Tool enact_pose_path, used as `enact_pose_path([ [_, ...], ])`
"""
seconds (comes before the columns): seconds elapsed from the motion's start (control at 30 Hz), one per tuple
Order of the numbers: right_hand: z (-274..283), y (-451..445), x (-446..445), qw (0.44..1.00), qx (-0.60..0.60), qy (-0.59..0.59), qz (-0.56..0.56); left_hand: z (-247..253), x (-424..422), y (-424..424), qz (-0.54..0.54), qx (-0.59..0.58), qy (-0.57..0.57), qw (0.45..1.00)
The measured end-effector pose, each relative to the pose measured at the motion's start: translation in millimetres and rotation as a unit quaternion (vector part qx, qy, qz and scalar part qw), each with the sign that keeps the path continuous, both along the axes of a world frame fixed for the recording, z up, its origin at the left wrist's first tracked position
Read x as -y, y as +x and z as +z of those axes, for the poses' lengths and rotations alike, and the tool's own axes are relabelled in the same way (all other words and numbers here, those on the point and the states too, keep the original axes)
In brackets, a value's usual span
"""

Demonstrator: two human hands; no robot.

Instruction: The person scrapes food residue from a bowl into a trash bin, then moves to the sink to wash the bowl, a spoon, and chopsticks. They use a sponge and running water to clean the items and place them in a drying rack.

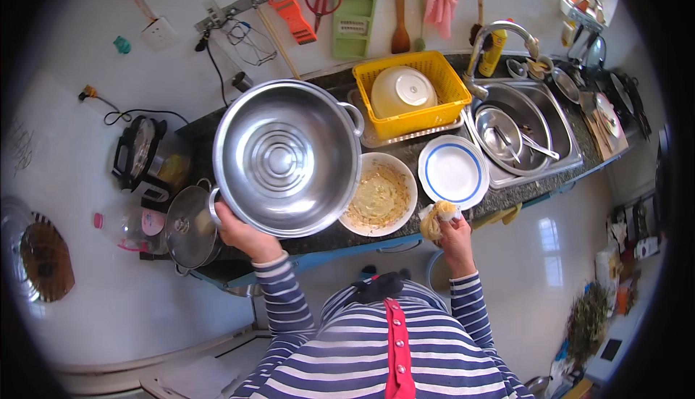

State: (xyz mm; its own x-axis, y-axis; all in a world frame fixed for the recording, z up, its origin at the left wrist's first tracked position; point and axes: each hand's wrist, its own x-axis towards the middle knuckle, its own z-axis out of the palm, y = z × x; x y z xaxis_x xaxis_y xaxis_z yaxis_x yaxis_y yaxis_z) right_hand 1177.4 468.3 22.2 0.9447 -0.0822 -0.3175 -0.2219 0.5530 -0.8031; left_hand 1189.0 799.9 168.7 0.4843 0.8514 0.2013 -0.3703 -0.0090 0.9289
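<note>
My left hand (248, 235) grips one loop handle of a large stainless-steel pot (282, 127), tilted so that its inside faces me. Ridged rings mark the pot's bottom, and nothing lies in it. In my right hand (457, 240) is a crumpled yellowish and white wad (433, 224), seemingly a cloth, held at the counter's front edge. Between the hands stands a white bowl (378, 195) with a pale, batter-like mixture smeared up its wall; the pot's rim overlaps its left side. A white plate with a blue ring (454, 173) lies just beyond my right hand.
Behind the bowl, a yellow plastic basket (415, 122) holds an upturned bowl (402, 92). The sink (562, 127) at right contains a metal basin and a ladle-like pan. A lidded pot (187, 230) and a blender jug (165, 154) stand left. Utensils hang along the wall.
</note>
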Motion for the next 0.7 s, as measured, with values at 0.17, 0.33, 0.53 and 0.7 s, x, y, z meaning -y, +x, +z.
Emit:
enact_pose_path([
  [0.17, 7.8, -4.0, -22.2, 0.999, 0.019, -0.026, 0.005, -16.9, -69.2, 16.5, -0.010, 0.112, -0.205, 0.972],
  [0.33, 23.5, -2.1, -42.7, 0.997, 0.022, -0.068, 0.021, -62.4, -126.3, 33.1, 0.002, 0.107, -0.256, 0.961],
  [0.53, 23.9, -3.8, -51.7, 0.999, 0.013, -0.036, -0.004, -109.5, -164.5, 43.8, -0.003, 0.090, -0.304, 0.948],
  [0.7, 20.2, -6.8, -52.6, 0.999, 0.010, -0.028, -0.015, -125.9, -170.4, 51.3, 0.012, 0.081, -0.321, 0.944],
])
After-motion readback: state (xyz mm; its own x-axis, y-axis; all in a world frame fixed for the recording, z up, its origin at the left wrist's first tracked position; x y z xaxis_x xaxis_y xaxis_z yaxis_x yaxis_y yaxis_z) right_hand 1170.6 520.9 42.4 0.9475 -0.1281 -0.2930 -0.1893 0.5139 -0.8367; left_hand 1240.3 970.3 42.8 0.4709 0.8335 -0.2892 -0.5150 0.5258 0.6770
